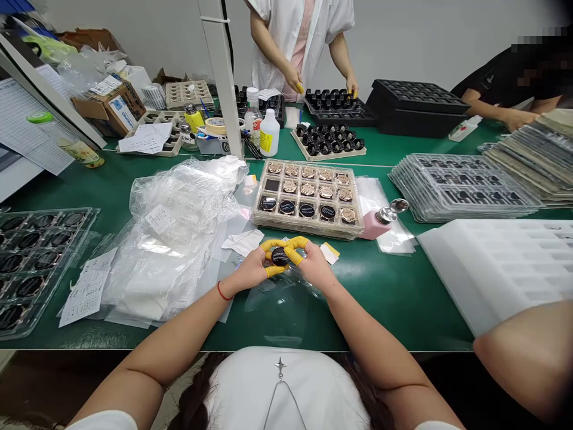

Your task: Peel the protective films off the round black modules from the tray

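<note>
Between my two hands is a round black-faced watch case (280, 257), held a little above the table. My left hand (253, 267), in yellow finger cots, grips it from the left with thumb below and fingers above. My right hand (313, 263), also in yellow finger cots, has its fingers closed at the upper right edge of the case. Just beyond them stands a compartment tray (308, 230) of watch cases, some black-faced, some rose-gold, with one compartment vacant at the left. A white cloth (243, 242) lies left of my hands, and a small white-and-yellow card (330, 253) lies right.
Clear plastic bags (179, 203) heap at left, beside a clear tray (47, 263) of watch cases. A pink pump bottle (375, 224), stacked clear trays (465, 185) and white foam (456, 263) stand right. Across the table, a co-worker's hands (293, 79) are at black trays (338, 107).
</note>
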`<state>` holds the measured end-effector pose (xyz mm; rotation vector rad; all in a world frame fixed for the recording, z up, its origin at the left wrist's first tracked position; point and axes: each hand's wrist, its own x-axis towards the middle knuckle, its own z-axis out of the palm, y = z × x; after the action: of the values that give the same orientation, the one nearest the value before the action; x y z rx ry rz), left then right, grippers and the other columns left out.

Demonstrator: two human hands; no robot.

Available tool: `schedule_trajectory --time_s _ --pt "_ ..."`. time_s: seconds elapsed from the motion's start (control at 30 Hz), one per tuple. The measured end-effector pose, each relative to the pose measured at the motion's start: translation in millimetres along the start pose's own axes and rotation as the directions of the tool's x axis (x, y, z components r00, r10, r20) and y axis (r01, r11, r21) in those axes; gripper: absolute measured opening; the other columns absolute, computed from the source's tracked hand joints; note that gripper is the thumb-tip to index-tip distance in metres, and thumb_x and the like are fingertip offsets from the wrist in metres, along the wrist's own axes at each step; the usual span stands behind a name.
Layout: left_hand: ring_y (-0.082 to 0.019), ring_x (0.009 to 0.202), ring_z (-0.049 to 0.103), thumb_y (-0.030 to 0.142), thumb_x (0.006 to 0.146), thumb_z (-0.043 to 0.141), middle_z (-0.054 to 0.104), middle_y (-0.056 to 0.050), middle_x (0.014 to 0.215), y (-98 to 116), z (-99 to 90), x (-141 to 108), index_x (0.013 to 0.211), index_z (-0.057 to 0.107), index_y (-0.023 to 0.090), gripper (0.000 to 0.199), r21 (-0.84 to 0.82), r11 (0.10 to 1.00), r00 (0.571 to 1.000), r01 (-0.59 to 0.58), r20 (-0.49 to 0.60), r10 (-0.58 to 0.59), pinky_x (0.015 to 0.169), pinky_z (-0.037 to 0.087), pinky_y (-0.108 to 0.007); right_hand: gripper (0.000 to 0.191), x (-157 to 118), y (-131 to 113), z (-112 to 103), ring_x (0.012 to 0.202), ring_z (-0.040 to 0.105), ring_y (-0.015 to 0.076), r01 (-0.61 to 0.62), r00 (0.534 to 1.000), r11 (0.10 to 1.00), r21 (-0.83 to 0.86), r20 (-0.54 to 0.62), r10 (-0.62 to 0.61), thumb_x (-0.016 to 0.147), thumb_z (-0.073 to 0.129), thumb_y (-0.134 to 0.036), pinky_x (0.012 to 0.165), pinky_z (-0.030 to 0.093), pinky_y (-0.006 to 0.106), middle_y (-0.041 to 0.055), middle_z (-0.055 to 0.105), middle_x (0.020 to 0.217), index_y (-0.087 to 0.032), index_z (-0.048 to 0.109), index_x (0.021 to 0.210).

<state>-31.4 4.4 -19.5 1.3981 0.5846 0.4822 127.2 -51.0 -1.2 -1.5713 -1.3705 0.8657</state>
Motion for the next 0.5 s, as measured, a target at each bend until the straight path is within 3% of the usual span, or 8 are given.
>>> schedule_trajectory --time_s 0.1,0.17,0.23,0.3,0.4,0.47,0.5 --pt "-0.017 0.086 0.063 0.025 0.069 0.072 0.062 -0.005 0.101 1.4 0.5 0.2 0.118 0.046 0.023 0.055 0.007 1.000 1.000 -0.001 -0.015 0.001 0.077 0.050 -0.030 0.012 1.1 1.2 -9.5 0.088 0.057 0.0193 0.086 0.995 0.988 -0.131 -0.035 -0.091 0.080 0.052 -0.028 0.081 0.044 0.036 0.0035 0.065 0.091 -0.022 0.061 0.083" --pt "-0.018 0.087 0.062 0.026 0.068 0.072 0.061 -0.005 0.102 1.9 0.2 0.5 0.115 0.047 0.022 0.053 0.027 1.000 0.999 0.001 -0.034 0.000 0.078 0.050 -0.031 0.017 0.5 8.1 -25.4 0.088 0.057 0.0216 0.110 0.985 0.943 -0.315 -0.094 -0.147 0.081 0.053 -0.031 0.080 0.044 0.038 0.0063 0.064 0.093 -0.022 0.061 0.093" --pt "-0.017 0.086 0.062 0.028 0.069 0.071 0.061 -0.005 0.100 1.3 -0.9 0.7 0.114 0.048 0.022 0.051 0.046 0.999 0.999 0.015 -0.046 -0.013 0.080 0.049 -0.033 0.023 -2.5 22.2 -45.4 0.086 0.057 0.0255 0.033 0.976 0.839 -0.543 -0.162 -0.144 0.079 0.058 -0.034 0.078 0.043 0.040 0.0110 0.063 0.092 -0.019 0.060 0.096" --pt "-0.017 0.085 0.062 0.028 0.071 0.070 0.062 -0.005 0.096 -0.1 -2.1 0.7 0.115 0.047 0.021 0.051 0.053 0.998 0.999 0.030 -0.039 -0.028 0.081 0.049 -0.034 0.026 -8.1 41.9 -63.4 0.080 0.058 0.0279 -0.136 0.973 0.697 -0.704 -0.227 -0.040 0.074 0.063 -0.036 0.072 0.043 0.041 0.0145 0.061 0.086 -0.016 0.060 0.090" --pt "-0.017 0.085 0.062 0.027 0.072 0.069 0.062 -0.004 0.093 -0.8 -2.5 -0.2 0.116 0.045 0.021 0.051 0.043 0.998 0.999 0.037 -0.020 -0.036 0.081 0.049 -0.034 0.029 -17.5 69.1 -77.5 0.071 0.058 0.0261 -0.323 0.946 0.587 -0.742 -0.277 0.170 0.074 0.063 -0.038 0.062 0.043 0.038 0.0144 0.057 0.086 -0.015 0.059 0.090" --pt "-0.016 0.084 0.061 0.027 0.072 0.069 0.062 -0.004 0.093 0.8 -1.5 -1.2 0.116 0.046 0.021 0.050 0.044 0.999 0.999 0.032 -0.019 -0.031 0.080 0.048 -0.033 0.019 -22.0 75.1 -77.0 0.071 0.058 0.0245 -0.341 0.939 0.621 -0.706 -0.283 0.194 0.080 0.055 -0.034 0.060 0.043 0.036 0.0114 0.056 0.086 -0.017 0.059 0.089" --pt "-0.016 0.083 0.061 0.027 0.071 0.070 0.062 -0.003 0.092 2.1 -0.7 -1.7 0.115 0.046 0.021 0.050 0.051 0.998 0.999 0.028 -0.022 -0.027 0.079 0.048 -0.032 0.016 -23.6 72.5 -74.0 0.074 0.058 0.0243 -0.307 0.948 0.667 -0.679 -0.283 0.148 0.083 0.050 -0.031 0.062 0.044 0.036 0.0101 0.055 0.086 -0.019 0.059 0.088"
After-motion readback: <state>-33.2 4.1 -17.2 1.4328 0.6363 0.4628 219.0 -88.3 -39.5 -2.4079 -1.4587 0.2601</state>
